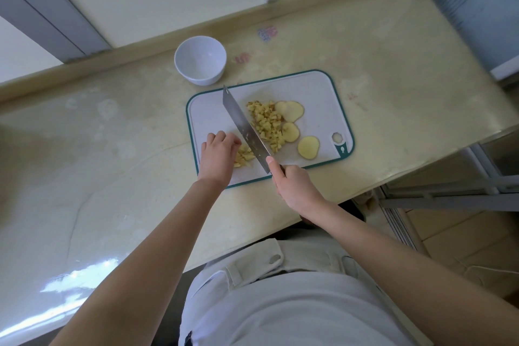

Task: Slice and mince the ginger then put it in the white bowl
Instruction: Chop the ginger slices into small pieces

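— Yellow ginger: where is it?
— Minced ginger (266,123) lies heaped in the middle of a white, teal-edged cutting board (323,93). Round ginger slices (292,111) lie along the heap's right side. A small heap of ginger (243,157) sits near the board's front left.
— And the hands?
— The left hand (217,156) curls its fingers down onto that small heap. The right hand (295,185) grips the handle of a knife (244,128), one fingertip against the blade's heel. The blade slants across the board between the two heaps.
— The bowl?
— The white bowl (200,60) stands upright on the beige tabletop (112,135), just beyond the board's far left corner.
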The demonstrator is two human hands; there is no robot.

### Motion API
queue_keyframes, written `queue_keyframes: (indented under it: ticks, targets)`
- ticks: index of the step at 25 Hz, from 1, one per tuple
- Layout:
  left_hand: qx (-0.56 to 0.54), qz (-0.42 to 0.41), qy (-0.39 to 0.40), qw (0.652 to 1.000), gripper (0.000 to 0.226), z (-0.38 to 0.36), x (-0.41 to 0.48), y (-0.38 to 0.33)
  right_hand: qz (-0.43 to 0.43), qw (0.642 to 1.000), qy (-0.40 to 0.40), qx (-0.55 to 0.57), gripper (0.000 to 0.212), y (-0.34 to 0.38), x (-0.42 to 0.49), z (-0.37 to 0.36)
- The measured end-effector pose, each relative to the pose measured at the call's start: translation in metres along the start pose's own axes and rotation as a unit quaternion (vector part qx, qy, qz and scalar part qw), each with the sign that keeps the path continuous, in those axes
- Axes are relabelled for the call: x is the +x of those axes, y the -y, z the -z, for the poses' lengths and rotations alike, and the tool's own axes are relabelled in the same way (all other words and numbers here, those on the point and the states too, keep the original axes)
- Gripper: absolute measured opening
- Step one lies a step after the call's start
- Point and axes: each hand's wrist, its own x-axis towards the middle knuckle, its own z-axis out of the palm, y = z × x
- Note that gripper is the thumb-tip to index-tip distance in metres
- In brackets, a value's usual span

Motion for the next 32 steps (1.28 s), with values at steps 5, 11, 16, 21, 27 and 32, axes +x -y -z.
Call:
queue_keyframes:
  ticks: [5,11,16,21,27,32]
  targets:
    - [-0.007,0.007,-0.001,1.0,0.033,0.001,-0.006,0.003,0.001,1.0,-0.007,0.012,0.062,0.0,-0.001,0.002]
    - [0.046,-0.007,0.047,0.998,0.06,-0.002,-0.027,0.018,0.001,1.0,0.006,0.002,0.062,0.002,-0.007,-0.003]
    - [0.111,-0.007,0.038,0.993,0.052,-0.009,-0.033,0.015,0.006,1.0,0.015,-0.019,0.063,0.004,-0.013,-0.01]
    - [0.12,-0.033,0.057,0.991,0.066,-0.007,-0.027,0.015,-0.004,0.999,0.003,-0.038,0.064,0.006,-0.015,-0.013]
    - [0.164,-0.053,0.064,0.983,0.052,-0.005,-0.025,0.014,-0.008,1.0,0.001,-0.029,0.061,0.006,-0.016,-0.009]
    - [0.172,-0.047,0.057,0.982,0.045,-0.011,-0.026,0.013,-0.012,1.0,0.009,-0.022,0.062,0.004,-0.015,-0.012]
